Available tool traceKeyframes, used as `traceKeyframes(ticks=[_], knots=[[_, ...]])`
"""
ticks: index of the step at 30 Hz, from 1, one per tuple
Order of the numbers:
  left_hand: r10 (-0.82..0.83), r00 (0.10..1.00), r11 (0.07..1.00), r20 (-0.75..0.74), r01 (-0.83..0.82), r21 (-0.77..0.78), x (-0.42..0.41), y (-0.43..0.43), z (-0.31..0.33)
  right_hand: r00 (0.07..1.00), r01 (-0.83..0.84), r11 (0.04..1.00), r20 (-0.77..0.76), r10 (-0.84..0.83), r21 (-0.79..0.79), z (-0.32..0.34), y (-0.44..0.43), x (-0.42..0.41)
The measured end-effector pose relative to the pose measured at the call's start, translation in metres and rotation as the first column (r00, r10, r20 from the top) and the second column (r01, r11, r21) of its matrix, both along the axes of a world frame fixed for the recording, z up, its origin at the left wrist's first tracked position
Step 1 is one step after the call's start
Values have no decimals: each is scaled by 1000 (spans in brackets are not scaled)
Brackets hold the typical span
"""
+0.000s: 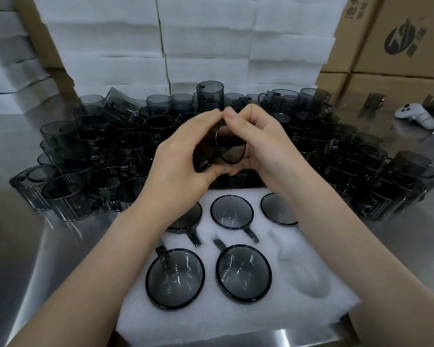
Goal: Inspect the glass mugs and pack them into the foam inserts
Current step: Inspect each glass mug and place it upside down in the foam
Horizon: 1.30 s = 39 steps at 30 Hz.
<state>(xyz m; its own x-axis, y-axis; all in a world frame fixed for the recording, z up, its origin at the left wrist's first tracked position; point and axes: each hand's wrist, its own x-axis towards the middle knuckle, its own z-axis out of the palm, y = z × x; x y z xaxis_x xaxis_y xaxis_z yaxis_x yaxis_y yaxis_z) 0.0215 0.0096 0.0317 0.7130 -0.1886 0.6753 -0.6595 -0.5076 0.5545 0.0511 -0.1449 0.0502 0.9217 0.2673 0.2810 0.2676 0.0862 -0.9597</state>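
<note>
Gripping one glass mug [221, 151] w/ both hands: left hand [183, 154] and right hand [266, 146] curl round it. Mug lies sideways, axis approx 9-to-3, mouth toward 3. Empty slot [301, 269] in foam insert [211, 319] sits at 5 o'clock below, nearer the right hand.

Our two bare forearms reach in from the bottom corners, the left forearm [103, 269] from the lower left and the right forearm [361, 249] from the lower right, and they converge towards the middle of the view. Our left hand [183, 154] and right hand [266, 146] meet there, backs largely towards us, with fingers curled round a dark glass mug [221, 151] held between them. The bent fingertips of both hands nearly touch at the top and the thumbs close in underneath — our hands make a ring about it.
</note>
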Motion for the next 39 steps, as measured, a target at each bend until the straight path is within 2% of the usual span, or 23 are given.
traceKeyframes(ticks=[7,11,16,21,25,28,34,36,39], knots=[[-83,990,967,-114,52,-251,2,3,3,948,-258,944,-133,288,207,2,-12,4],[-112,982,944,-151,58,-325,3,6,3,924,-332,919,-125,362,213,-1,-14,3],[-69,982,960,-176,17,-280,4,4,2,984,-177,984,-25,178,36,-4,-7,3],[38,991,991,-126,-53,-119,2,0,-1,996,47,991,77,-37,-123,-4,3,-1],[18,998,999,-66,-20,-40,1,-2,-2,977,192,971,123,-175,-145,-4,7,-2],[-17,999,1000,-46,16,-21,-1,-2,-1,972,217,971,116,-206,-98,-3,6,-3],[7,1000,980,-8,-9,-201,-3,-1,0,996,32,992,-85,-22,121,2,1,2],[-58,998,962,-23,50,-270,-5,0,1,986,-119,983,-103,133,138,2,-1,3],[-198,979,919,-44,170,-356,-5,0,2,928,-326,921,-112,354,215,0,-3,2]])
